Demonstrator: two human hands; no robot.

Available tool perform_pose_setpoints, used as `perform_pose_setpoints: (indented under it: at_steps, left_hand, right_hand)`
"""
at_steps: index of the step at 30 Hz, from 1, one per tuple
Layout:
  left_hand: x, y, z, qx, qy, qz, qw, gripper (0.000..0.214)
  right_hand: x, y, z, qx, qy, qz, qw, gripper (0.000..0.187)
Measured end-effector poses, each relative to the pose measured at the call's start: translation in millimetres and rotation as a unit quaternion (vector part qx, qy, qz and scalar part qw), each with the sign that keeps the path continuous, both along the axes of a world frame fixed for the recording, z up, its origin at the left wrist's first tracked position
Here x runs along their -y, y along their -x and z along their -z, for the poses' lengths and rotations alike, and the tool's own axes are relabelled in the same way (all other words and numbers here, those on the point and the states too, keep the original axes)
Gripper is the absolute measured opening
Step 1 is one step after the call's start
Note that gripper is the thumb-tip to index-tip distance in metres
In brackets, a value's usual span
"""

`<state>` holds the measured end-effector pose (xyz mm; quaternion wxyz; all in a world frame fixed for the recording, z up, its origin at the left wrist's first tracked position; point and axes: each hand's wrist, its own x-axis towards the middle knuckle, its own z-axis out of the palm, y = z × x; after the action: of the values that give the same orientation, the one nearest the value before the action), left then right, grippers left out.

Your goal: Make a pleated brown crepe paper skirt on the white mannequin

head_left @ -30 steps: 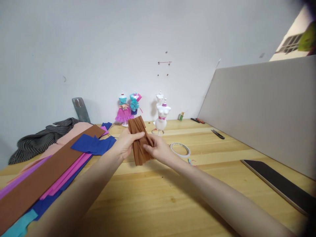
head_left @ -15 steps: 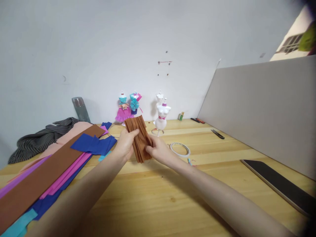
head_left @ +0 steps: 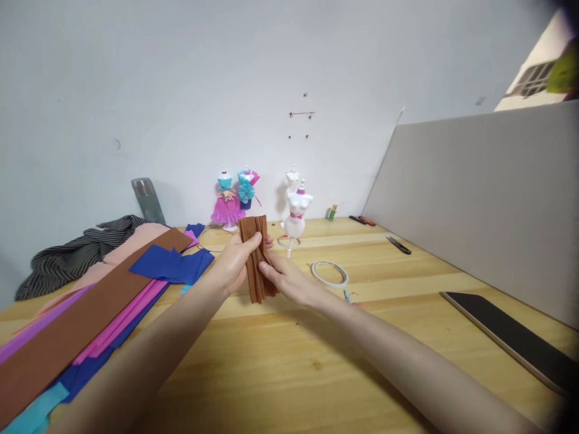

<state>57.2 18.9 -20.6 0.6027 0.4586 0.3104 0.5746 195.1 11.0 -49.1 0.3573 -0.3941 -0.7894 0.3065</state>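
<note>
Between both hands, above the wooden table (head_left: 289,367), is a bundle of pleated brown crepe paper (head_left: 256,286). Its folds run roughly up and down. My left hand (head_left: 235,259) is closed around its left side, the thumb lying across the front. At the right edge my right hand (head_left: 283,274) grips it, thumb pressed on the pleats and other fingers mostly hidden behind. Just beyond the hands stands a small white mannequin (head_left: 296,211) with pink bands at neck and waist. A second white mannequin (head_left: 292,178) is behind it.
Coloured crepe sheets (head_left: 99,301) and striped cloth (head_left: 85,247) lie left, near a bottle (head_left: 148,202). Two dressed mannequins (head_left: 227,208) stand at the wall. Rightward are a tape roll (head_left: 330,263), scissors (head_left: 398,245), a dark flat tablet-like object (head_left: 511,337) and a white partition (head_left: 484,199).
The brown pleated bundle has turned more upright and looks narrower, squeezed between my hands. My left thumb has shifted slightly right, and my right thumb slightly left on the pleats.
</note>
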Motion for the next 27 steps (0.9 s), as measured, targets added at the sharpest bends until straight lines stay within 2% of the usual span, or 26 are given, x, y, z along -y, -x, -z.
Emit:
perform_pose_setpoints:
  at_steps: [7, 12, 16, 20, 24, 27]
  left_hand:
    - [1, 5, -10.1, 0.04, -0.012, 0.014, 0.999, 0.018]
    - [-1, 7, -4.8, -0.012, -0.023, 0.033, 0.999, 0.02]
    - [-3, 8, -2.7, -0.017, -0.032, 0.03, 0.999, 0.026]
    - [-3, 9, -6.4, 0.0, -0.01, 0.033, 0.999, 0.033]
    - [-5, 12, -7.8, -0.013, -0.017, -0.005, 1.0, 0.031]
    - [-6, 14, -7.8, -0.027, -0.015, -0.011, 0.999, 0.036]
  right_hand:
    - [-7, 0, 1.1, -0.121, 0.044, 0.01, 0.992, 0.017]
    - [-8, 3, 2.1, -0.152, 0.044, 0.021, 0.987, 0.015]
    - [-8, 2, 2.3, -0.191, 0.068, 0.003, 0.979, 0.019]
    - [-9, -1, -0.3, -0.19, 0.058, 0.011, 0.98, 0.019]
    - [-11, -2, -1.2, -0.188, 0.028, 0.018, 0.982, 0.017]
    - [-13, -3, -1.6, -0.191, 0.02, 0.014, 0.981, 0.02]
